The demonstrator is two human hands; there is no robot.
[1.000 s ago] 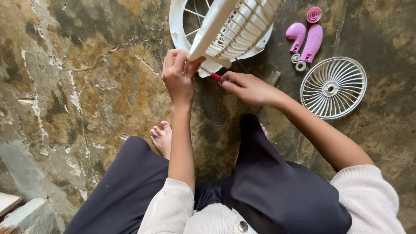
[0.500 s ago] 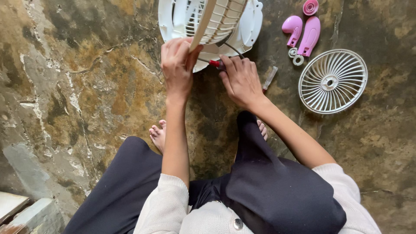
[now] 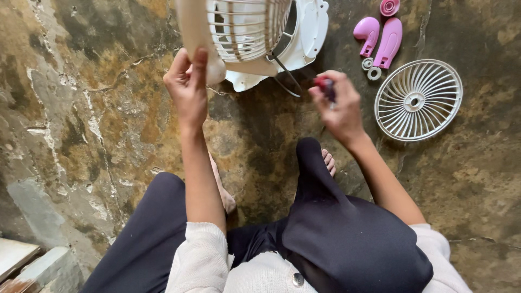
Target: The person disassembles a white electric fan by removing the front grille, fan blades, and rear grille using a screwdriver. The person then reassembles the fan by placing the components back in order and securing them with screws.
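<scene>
My left hand grips the rim of a cream fan cage and holds it lifted, tilted over the white fan housing that lies on the stone floor. My right hand is closed around a red-handled screwdriver, held up clear of the housing, to its right. A dark wire hangs from the fan between my two hands. My bare feet and dark trousers show below.
A round white fan grille lies flat at the right. Above it sit pink plastic parts and two small white rings. Stone blocks stand at the lower left corner.
My left hand has swung the cage leftwards and turned it. My right hand has pulled the screwdriver back from the housing and moved right.
</scene>
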